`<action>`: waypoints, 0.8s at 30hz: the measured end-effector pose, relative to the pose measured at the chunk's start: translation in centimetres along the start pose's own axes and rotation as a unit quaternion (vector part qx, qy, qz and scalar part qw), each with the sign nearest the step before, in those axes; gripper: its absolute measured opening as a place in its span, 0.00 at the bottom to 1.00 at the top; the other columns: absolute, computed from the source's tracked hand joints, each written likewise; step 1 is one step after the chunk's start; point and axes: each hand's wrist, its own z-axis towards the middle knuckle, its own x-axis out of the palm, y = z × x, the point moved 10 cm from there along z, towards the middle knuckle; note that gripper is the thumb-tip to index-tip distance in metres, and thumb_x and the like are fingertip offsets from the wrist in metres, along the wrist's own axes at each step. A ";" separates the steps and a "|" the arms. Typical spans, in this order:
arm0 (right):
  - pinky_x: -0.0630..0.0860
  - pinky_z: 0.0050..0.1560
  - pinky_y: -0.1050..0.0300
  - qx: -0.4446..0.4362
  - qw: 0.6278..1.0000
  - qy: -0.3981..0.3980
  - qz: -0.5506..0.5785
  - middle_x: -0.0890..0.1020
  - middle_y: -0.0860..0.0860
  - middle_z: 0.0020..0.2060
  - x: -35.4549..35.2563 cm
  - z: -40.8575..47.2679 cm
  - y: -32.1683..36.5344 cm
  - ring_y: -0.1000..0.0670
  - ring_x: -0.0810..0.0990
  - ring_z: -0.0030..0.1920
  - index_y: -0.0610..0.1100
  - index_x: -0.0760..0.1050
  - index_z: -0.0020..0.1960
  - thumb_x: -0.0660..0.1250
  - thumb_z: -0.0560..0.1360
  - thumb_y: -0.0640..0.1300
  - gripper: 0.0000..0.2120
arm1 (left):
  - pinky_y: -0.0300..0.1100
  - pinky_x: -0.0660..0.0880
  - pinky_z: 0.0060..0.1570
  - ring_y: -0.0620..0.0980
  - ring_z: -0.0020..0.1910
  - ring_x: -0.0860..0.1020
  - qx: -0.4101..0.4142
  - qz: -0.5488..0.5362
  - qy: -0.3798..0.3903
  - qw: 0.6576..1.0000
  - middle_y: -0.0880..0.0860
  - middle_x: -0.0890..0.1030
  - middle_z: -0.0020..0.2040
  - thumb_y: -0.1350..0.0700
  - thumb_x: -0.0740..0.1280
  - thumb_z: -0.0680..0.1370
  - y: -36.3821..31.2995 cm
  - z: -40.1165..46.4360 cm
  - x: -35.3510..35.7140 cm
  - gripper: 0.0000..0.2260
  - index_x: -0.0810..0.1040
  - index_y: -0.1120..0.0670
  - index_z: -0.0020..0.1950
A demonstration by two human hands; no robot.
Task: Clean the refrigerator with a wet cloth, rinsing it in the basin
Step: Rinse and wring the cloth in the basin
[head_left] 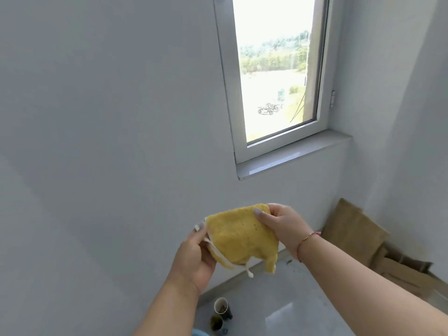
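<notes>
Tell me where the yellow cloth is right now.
In the head view the yellow cloth is held up, low and centre, between the left hand and right hand, below the window sill.

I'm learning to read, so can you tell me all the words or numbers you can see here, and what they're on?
None: no words or numbers can be read here.
Yellow cloth, held between the left hand and right hand: only small dark specks, no letters.
Paper cups on the floor: no print shows.
Cardboard against the wall: plain brown.
Through the window: too small and blurred to tell.
</notes>
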 end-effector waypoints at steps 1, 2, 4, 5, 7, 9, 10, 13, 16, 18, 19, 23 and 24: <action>0.79 0.43 0.54 0.022 0.999 -0.013 0.020 0.80 0.42 0.39 -0.3 -0.1 -0.3 0.46 0.80 0.41 0.33 0.77 0.48 0.67 0.77 0.49 0.17 | 0.53 0.78 0.51 0.58 0.52 0.82 -0.053 0.000 0.024 0.998 0.61 0.83 0.54 0.49 0.63 0.80 1.6 -0.5 1.0 0.15 0.80 0.59 0.57; 0.80 0.49 0.50 0.052 0.997 -0.015 0.055 0.82 0.40 0.44 -0.7 -0.6 -0.9 0.43 0.82 0.46 0.35 0.78 0.51 0.67 0.77 0.49 0.16 | 0.54 0.78 0.50 0.60 0.53 0.82 -0.088 0.037 0.053 0.994 0.61 0.83 0.54 0.48 0.65 0.78 3.2 -1.1 2.1 0.16 0.79 0.58 0.58; 0.77 0.57 0.41 0.109 0.988 -0.001 0.108 0.82 0.38 0.52 -1.0 -1.9 -1.9 0.39 0.81 0.53 0.39 0.77 0.57 0.66 0.77 0.43 0.11 | 0.53 0.80 0.46 0.60 0.52 0.82 -0.092 0.126 0.085 0.984 0.60 0.83 0.54 0.55 0.71 0.74 4.7 -1.9 3.3 0.17 0.77 0.56 0.62; 0.77 0.57 0.40 0.115 0.986 -0.007 0.118 0.81 0.38 0.54 -1.7 -2.7 -2.1 0.39 0.81 0.54 0.39 0.75 0.58 0.65 0.77 0.39 0.10 | 0.51 0.80 0.44 0.59 0.50 0.83 -0.075 0.156 0.084 0.981 0.59 0.84 0.53 0.59 0.73 0.72 4.6 -2.0 3.5 0.20 0.75 0.57 0.63; 0.79 0.55 0.43 0.121 0.983 -0.028 0.132 0.80 0.38 0.55 -3.2 -4.0 -2.3 0.40 0.81 0.53 0.39 0.73 0.61 0.63 0.78 0.34 0.13 | 0.49 0.81 0.42 0.58 0.49 0.84 -0.048 0.177 0.072 0.980 0.59 0.84 0.53 0.63 0.72 0.72 3.4 -1.4 3.8 0.21 0.72 0.59 0.64; 0.82 0.45 0.49 0.121 0.974 -0.050 0.182 0.81 0.39 0.50 -4.5 -5.4 -2.2 0.44 0.83 0.45 0.35 0.72 0.62 0.62 0.78 0.32 0.13 | 0.47 0.81 0.41 0.58 0.48 0.84 -0.047 0.186 0.094 0.977 0.60 0.83 0.53 0.64 0.69 0.76 2.3 -1.6 5.2 0.17 0.72 0.61 0.64; 0.82 0.38 0.54 0.120 0.969 -0.062 0.208 0.82 0.40 0.44 -5.1 -6.1 -2.0 0.46 0.83 0.38 0.33 0.72 0.61 0.61 0.78 0.31 0.12 | 0.46 0.81 0.39 0.57 0.46 0.84 -0.055 0.188 0.107 0.975 0.61 0.84 0.51 0.64 0.67 0.77 2.0 -1.7 5.8 0.13 0.74 0.64 0.62; 0.75 0.22 0.64 0.139 0.958 -0.126 0.216 0.77 0.45 0.27 -6.9 -7.6 -1.9 0.54 0.76 0.20 0.32 0.73 0.49 0.61 0.78 0.31 0.03 | 0.42 0.81 0.34 0.52 0.34 0.83 -0.129 0.180 0.114 0.968 0.58 0.83 0.38 0.63 0.61 0.81 3.5 -2.7 6.6 0.09 0.78 0.67 0.53; 0.74 0.21 0.62 0.202 0.946 -0.151 0.203 0.73 0.44 0.32 -7.4 -9.4 -4.1 0.53 0.75 0.17 0.32 0.71 0.45 0.61 0.78 0.30 0.03 | 0.39 0.79 0.26 0.52 0.28 0.82 -0.225 0.164 0.090 0.956 0.58 0.81 0.33 0.62 0.60 0.81 6.6 -4.6 5.8 0.10 0.77 0.67 0.52; 0.79 0.26 0.56 0.192 0.946 -0.141 0.218 0.77 0.41 0.38 -7.4 -10.4 -4.7 0.48 0.80 0.24 0.31 0.73 0.53 0.61 0.77 0.29 0.06 | 0.40 0.78 0.24 0.53 0.30 0.81 -0.222 0.159 0.087 0.958 0.58 0.81 0.36 0.65 0.60 0.80 7.1 -4.9 5.9 0.09 0.76 0.66 0.56; 0.82 0.34 0.51 0.147 0.951 -0.136 0.235 0.80 0.39 0.41 -7.8 -10.4 -3.7 0.45 0.82 0.31 0.32 0.76 0.55 0.60 0.77 0.28 0.09 | 0.42 0.80 0.28 0.54 0.34 0.81 -0.190 0.144 0.097 0.966 0.59 0.81 0.40 0.66 0.60 0.80 6.3 -4.6 6.4 0.10 0.76 0.65 0.59; 0.82 0.46 0.49 -0.061 0.940 -0.072 0.327 0.83 0.37 0.42 -8.6 -11.5 3.3 0.42 0.84 0.42 0.35 0.83 0.40 0.57 0.73 0.25 0.16 | 0.50 0.82 0.41 0.58 0.43 0.83 -0.061 0.012 0.199 0.978 0.62 0.82 0.52 0.67 0.63 0.73 0.8 -4.6 10.5 0.15 0.78 0.60 0.58; 0.82 0.44 0.51 -0.067 0.938 -0.058 0.334 0.83 0.37 0.39 -8.5 -12.0 4.2 0.42 0.83 0.41 0.34 0.83 0.36 0.58 0.70 0.27 0.15 | 0.49 0.82 0.40 0.57 0.42 0.83 -0.063 -0.002 0.208 0.976 0.63 0.82 0.51 0.67 0.62 0.73 0.4 -4.9 10.8 0.13 0.80 0.61 0.55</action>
